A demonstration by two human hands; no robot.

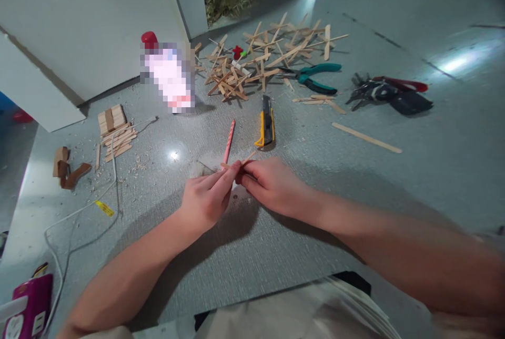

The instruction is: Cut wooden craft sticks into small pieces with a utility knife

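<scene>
Both of my hands are close together above the grey surface, fingertips meeting. Between the fingers of my left hand (pixel 205 197) and my right hand (pixel 272 184) is a small wooden craft stick (pixel 249 157), its pale tip sticking out past the fingers. The fingers hide most of it, so I cannot tell whether it is one piece or two crossed. A pink striped pencil-like rod (pixel 229 142) lies just beyond my left fingertips. Past my right hand rests a yellow and black utility knife (pixel 267 123). A thin dark metal-looking piece (pixel 205 166) lies by the left fingers.
Several crossed craft sticks (pixel 229 81) form a pile at the back. Teal-handled pliers (pixel 315 77) lie beside it, with a dark multi-tool (pixel 390 94) further right. On the left are a bundle of sticks (pixel 112 121), a white cable (pixel 115 171) and a purple box (pixel 33 302).
</scene>
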